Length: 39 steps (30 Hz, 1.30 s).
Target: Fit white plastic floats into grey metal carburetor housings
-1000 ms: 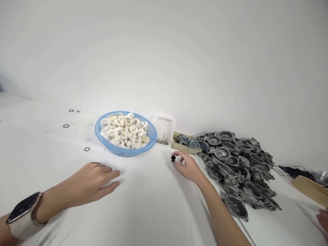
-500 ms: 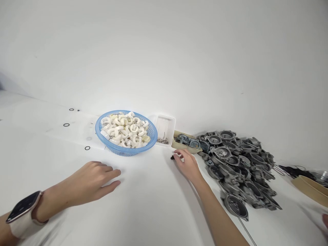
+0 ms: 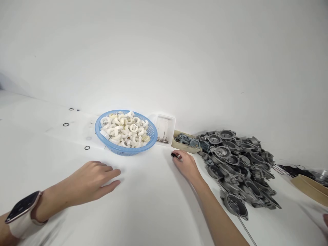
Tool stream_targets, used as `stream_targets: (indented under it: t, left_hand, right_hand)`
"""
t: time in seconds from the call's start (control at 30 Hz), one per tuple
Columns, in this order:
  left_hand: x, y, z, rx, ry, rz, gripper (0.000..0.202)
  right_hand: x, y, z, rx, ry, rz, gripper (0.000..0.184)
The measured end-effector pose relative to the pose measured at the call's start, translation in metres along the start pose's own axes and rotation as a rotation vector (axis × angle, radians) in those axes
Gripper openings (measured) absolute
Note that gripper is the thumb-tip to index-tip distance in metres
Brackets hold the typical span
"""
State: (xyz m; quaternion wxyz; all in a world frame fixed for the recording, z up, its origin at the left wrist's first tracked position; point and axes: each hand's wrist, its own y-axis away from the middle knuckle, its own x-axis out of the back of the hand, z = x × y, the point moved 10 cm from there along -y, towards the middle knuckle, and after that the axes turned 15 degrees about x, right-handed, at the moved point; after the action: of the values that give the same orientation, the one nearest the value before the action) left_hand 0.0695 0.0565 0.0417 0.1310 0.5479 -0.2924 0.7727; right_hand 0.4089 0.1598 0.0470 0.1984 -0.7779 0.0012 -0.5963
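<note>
My right hand (image 3: 186,164) pinches a small black round part (image 3: 174,155) between thumb and fingers, just above or on the white table; I cannot tell if it touches the surface. In front of the blue basket, my left hand (image 3: 98,179) hovers or rests over the table, thumb and fingers apart, holding nothing. That wrist carries a watch. The blue basket (image 3: 123,149) is filled with white and yellowish ring-shaped parts (image 3: 133,127). Beyond my right hand stands a beige tray (image 3: 188,147) with grey metal parts.
A white tray (image 3: 165,124) holds thin metal pins (image 3: 162,140). Grey metal housings (image 3: 235,164) lie heaped on the right. Several black rings (image 3: 66,124) are on the left of the table. A beige container (image 3: 311,188) and black cords (image 3: 294,171) sit far right; part of another hand (image 3: 325,218) shows there.
The black part between my right fingers has tilted and shows more of its round shape. My right fingers have shifted slightly; my left hand has stayed in place.
</note>
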Motion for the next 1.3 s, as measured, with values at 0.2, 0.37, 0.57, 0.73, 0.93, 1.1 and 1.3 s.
stream_targets:
  t: [0.2,0.37,0.57,0.73,0.93,1.1,1.3]
  left_hand:
    - [0.002,0.0,0.001,-0.007,0.006,0.006,0.024]
    - [0.001,-0.001,0.0,-0.008,0.009,0.024,0.021]
    - [0.0,0.001,0.0,-0.007,0.001,0.017,0.021]
    - [-0.002,0.001,-0.002,0.005,-0.009,-0.004,0.023]
    - [-0.002,0.0,-0.002,0.003,-0.004,-0.002,0.024]
    - [-0.001,0.0,-0.002,0.002,-0.01,0.01,0.024]
    - [-0.001,0.001,-0.002,-0.002,-0.01,0.016,0.025]
  right_hand:
    - [0.005,0.0,0.017,-0.084,-0.066,0.078,0.028]
    - [0.017,0.004,0.033,-0.185,-0.239,0.138,0.03]
    - [0.037,0.026,0.056,-0.398,-0.661,0.217,0.042]
    - [0.02,0.038,0.059,-0.585,-1.048,0.223,0.039]
    - [0.01,0.032,0.045,-0.541,-1.079,0.156,0.048]
    - [0.006,0.031,0.047,-0.544,-1.047,0.174,0.051]
    - [0.034,0.03,0.055,-0.499,-0.833,0.386,0.051]
